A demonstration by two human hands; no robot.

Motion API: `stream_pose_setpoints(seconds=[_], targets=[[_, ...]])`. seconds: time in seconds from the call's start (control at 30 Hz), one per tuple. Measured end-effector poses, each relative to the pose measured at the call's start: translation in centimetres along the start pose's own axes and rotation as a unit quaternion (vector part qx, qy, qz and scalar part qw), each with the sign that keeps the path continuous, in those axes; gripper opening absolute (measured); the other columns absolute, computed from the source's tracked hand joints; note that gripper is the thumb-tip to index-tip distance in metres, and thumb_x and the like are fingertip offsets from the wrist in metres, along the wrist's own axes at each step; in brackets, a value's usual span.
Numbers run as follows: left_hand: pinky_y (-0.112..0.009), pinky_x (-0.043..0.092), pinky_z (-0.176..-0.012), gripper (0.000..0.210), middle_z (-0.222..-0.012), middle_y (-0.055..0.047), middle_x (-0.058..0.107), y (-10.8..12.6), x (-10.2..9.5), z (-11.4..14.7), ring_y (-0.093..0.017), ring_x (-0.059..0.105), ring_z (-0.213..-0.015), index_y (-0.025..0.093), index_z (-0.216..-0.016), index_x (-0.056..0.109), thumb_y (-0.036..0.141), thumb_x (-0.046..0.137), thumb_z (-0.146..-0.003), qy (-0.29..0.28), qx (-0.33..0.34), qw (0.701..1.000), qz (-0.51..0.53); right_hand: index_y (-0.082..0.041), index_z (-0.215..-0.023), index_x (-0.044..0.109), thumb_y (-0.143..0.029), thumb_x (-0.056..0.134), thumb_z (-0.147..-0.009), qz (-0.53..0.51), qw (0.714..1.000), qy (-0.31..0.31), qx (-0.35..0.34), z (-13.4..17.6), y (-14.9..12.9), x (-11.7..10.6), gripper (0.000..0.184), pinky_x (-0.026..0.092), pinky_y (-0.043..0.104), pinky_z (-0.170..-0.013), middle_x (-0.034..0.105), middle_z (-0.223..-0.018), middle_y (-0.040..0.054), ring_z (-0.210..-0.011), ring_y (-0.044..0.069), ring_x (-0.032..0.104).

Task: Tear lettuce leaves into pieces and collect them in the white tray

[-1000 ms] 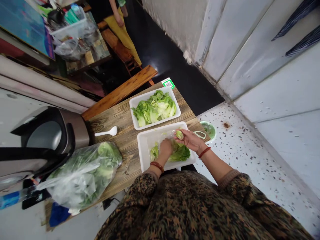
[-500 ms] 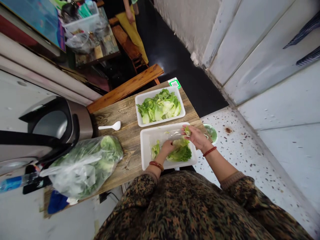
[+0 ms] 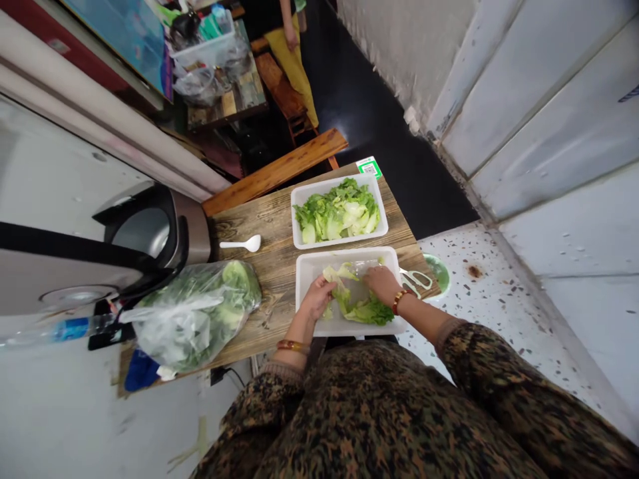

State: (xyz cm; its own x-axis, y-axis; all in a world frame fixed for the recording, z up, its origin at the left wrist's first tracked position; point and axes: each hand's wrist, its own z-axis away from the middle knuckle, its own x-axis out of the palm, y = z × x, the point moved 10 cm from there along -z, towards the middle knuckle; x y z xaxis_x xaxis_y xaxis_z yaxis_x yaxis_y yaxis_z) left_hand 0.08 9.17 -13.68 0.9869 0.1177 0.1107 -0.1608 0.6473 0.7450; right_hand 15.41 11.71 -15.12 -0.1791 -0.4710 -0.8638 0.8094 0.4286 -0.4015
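In the head view, a near white tray [image 3: 303, 319] holds lettuce. My left hand [image 3: 318, 297] is at its left part, closed with thumb and fingers on a pale lettuce leaf [image 3: 341, 293]. My right hand [image 3: 383, 285] reaches down into the right part of the tray. Its fingers are curled and their tips are hidden, so what they hold does not show. Leafy green lettuce [image 3: 372, 311] lies below that hand. Scissors [image 3: 417, 279] with pale handles lie at the tray's right side, their blades out of sight. Behind stands a second white tray [image 3: 341, 243] with lettuce pieces.
A white spoon [image 3: 244, 244] lies on the wooden table [image 3: 272, 283]. To the left are a clear bag of lettuce [image 3: 200, 316] and a dark-rimmed bin [image 3: 192, 229]. A green basin [image 3: 438, 274] is below the right edge. Beyond the bench [image 3: 284, 169] stands a person [image 3: 294, 73].
My right hand has moved from the tray's right rim, where it held a small lettuce piece, down into the tray. My left hand has lifted a leaf leftward. The scissors' handles now show.
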Motion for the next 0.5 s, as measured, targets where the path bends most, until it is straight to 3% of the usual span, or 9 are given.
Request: stream_pose_setpoints(seconds=[0.07, 0.17, 0.3, 0.4, 0.5], targets=[[-0.029, 0.052, -0.067, 0.049, -0.087, -0.007, 0.074, -0.1, -0.1, 0.2, -0.019, 0.069, -0.075, 0.015, -0.095, 0.065, 0.036, 0.087, -0.056, 0.003, 0.007, 1.000, 0.002, -0.009, -0.109, 0.072, -0.010, 0.044, -0.094, 0.017, 1.000, 0.003, -0.012, -0.2, -0.3, 0.6, 0.032, 0.043, 0.043, -0.089, 0.068, -0.109, 0.0229, -0.103, 0.031, 0.062], [-0.030, 0.053, -0.068, 0.055, -0.088, -0.007, 0.074, 0.1, -0.5, 0.4, -0.018, 0.068, -0.073, 0.015, -0.097, 0.064, 0.041, 0.089, -0.056, 0.011, 0.014, 1.000, 0.021, -0.010, -0.098, 0.074, -0.009, 0.047, -0.092, 0.013, 1.000, -0.006, -0.015, -0.6, -0.2, 1.3, 0.028, 0.042, 0.042, -0.090, 0.069, -0.108, 0.0215, -0.105, 0.031, 0.061], [-0.027, 0.049, -0.061, 0.053, -0.074, -0.004, 0.071, 0.5, -1.8, 0.4, -0.015, 0.064, -0.062, 0.015, -0.092, 0.062, 0.041, 0.089, -0.055, 0.049, 0.024, 0.998, 0.032, -0.014, -0.097, 0.073, -0.017, 0.058, -0.088, -0.130, 0.991, 0.020, 0.041, -1.3, 2.1, 0.0, 0.017, 0.045, 0.033, -0.085, 0.072, -0.103, 0.0147, -0.099, 0.025, 0.065], [-0.024, 0.046, -0.058, 0.050, -0.071, -0.003, 0.070, 0.9, -2.5, 0.1, -0.012, 0.060, -0.057, 0.014, -0.090, 0.063, 0.035, 0.090, -0.054, 0.067, 0.044, 0.996, 0.035, -0.017, -0.100, 0.071, -0.028, 0.059, -0.086, -0.329, 0.938, 0.055, 0.094, -1.6, 4.7, -1.5, 0.021, 0.048, 0.027, -0.074, 0.075, -0.089, 0.0052, -0.083, 0.020, 0.067], [-0.024, 0.045, -0.057, 0.054, -0.072, -0.002, 0.071, 0.6, -2.3, -0.4, -0.012, 0.059, -0.055, 0.014, -0.095, 0.064, 0.030, 0.091, -0.051, 0.074, 0.041, 0.995, 0.047, -0.017, -0.096, 0.072, -0.032, 0.058, -0.083, -0.420, 0.890, 0.123, 0.126, -1.3, 6.0, -3.0, 0.024, 0.048, 0.027, -0.072, 0.074, -0.082, 0.0019, -0.079, 0.019, 0.066]])
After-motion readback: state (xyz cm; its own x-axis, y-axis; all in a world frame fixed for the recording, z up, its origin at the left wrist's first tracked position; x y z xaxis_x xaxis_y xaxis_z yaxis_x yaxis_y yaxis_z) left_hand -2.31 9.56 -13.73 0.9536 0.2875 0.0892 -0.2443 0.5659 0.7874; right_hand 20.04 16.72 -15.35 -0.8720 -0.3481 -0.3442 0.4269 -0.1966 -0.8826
